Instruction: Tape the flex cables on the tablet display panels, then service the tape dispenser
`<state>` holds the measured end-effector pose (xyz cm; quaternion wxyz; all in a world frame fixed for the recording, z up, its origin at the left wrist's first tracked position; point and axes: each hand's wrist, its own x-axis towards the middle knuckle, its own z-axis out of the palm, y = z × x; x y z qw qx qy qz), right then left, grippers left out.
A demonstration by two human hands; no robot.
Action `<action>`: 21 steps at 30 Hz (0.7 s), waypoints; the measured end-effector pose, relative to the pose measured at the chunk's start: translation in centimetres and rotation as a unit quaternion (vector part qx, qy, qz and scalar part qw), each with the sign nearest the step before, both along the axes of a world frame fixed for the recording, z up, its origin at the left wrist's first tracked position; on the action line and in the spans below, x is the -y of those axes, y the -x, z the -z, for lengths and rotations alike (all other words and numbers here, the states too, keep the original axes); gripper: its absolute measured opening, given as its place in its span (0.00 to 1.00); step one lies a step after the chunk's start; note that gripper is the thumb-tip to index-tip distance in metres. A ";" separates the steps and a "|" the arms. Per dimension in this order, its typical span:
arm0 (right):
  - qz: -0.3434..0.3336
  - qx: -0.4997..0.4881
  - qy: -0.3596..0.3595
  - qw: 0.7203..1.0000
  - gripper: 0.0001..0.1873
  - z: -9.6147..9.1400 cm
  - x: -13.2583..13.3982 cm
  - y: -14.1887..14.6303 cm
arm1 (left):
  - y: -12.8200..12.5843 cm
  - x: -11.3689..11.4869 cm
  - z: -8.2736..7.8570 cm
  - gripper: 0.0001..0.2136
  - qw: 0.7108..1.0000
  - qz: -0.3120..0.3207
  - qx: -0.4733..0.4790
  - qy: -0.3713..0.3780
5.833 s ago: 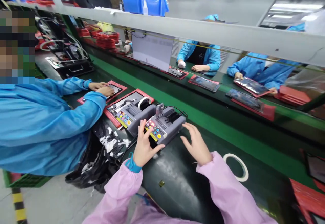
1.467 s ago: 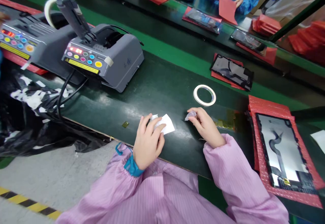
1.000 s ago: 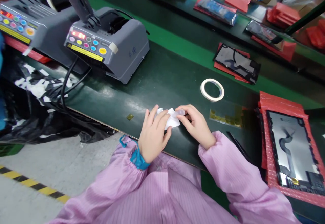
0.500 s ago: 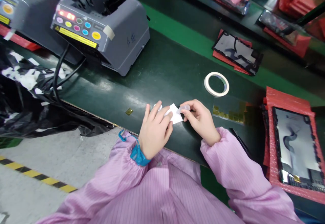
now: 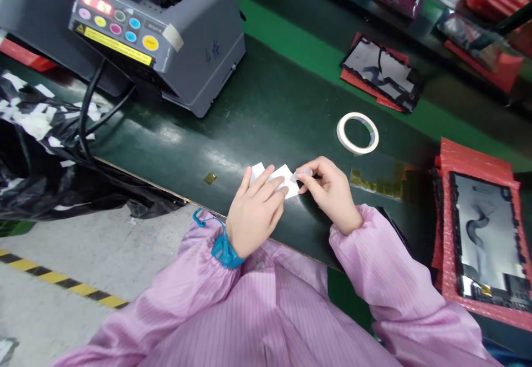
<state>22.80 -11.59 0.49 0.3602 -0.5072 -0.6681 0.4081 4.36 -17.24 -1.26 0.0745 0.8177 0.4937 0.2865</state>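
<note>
My left hand [image 5: 258, 209] lies flat with its fingers stretched over a small white sheet [image 5: 292, 188] on the dark green bench. White corners of the sheet show on both sides of its fingers. Between thumb and forefinger, my right hand [image 5: 330, 189] pinches a small translucent piece of film [image 5: 305, 173] at the sheet's right edge. Whether the film is still joined to the sheet cannot be made out. A small amber tape square [image 5: 210, 178] sits on the bench left of my left hand.
A grey tape dispenser [image 5: 208, 51] stands at back left. Beyond my right hand lie a tape roll [image 5: 341, 132] and a clear sheet with amber squares [image 5: 376, 184]. Flat black-framed panels [image 5: 486, 223] rest on red bubble wrap at right. A black bag [image 5: 25, 162] hangs at left.
The view has shifted slightly. More of the white sheet shows past the left hand's fingertips. The right hand keeps its pinch on the film.
</note>
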 end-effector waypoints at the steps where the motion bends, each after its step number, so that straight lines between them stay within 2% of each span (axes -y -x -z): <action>1: 0.001 0.000 -0.002 1.000 0.10 0.0 0.0 0.0 | 0.0 0.0 0.0 0.12 1.000 -0.001 0.000 0.000; 13: -0.001 0.016 -0.028 0.999 0.12 0.3 -0.3 0.1 | -0.1 0.0 0.0 0.13 1.000 0.001 0.007 0.021; 17: 0.017 -0.056 -0.002 0.998 0.12 0.4 0.1 0.1 | -0.1 -0.1 0.0 0.13 1.000 -0.001 0.005 0.023; 19: 0.047 -0.085 -0.051 0.994 0.11 0.2 0.4 -0.1 | -0.1 -0.1 0.1 0.13 1.000 0.000 0.003 0.021; 21: 0.045 -0.053 -0.103 0.992 0.09 0.0 0.6 -0.4 | -0.1 -0.1 0.1 0.13 1.000 0.003 -0.001 0.016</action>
